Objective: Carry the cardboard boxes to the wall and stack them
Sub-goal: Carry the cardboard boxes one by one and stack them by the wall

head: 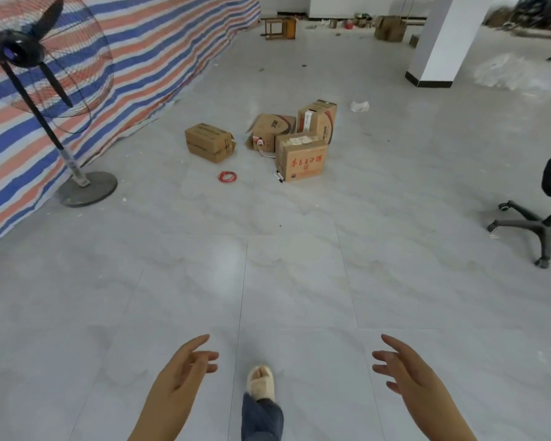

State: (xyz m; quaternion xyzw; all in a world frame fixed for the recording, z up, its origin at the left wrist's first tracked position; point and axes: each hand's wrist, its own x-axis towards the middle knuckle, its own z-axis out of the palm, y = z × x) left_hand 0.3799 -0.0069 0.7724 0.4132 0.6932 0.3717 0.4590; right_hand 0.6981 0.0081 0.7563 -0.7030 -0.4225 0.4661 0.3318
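Behind the front box (301, 160), others (317, 119) partly hidden.

Four cardboard boxes on the floor (299, 281), mid-room: lone box (209, 142) left; front box (301, 159) right, touching the tilted box (269, 130) and upright box (318, 119) behind it. Standing fan (42, 90) far left, before the tarpaulin (159, 49); office chair (541, 211) far right; pillar (442, 39) behind right.

Bright, even daylight; soft glare on floor tiles (229, 262) (edges bowed, slightly blurred)
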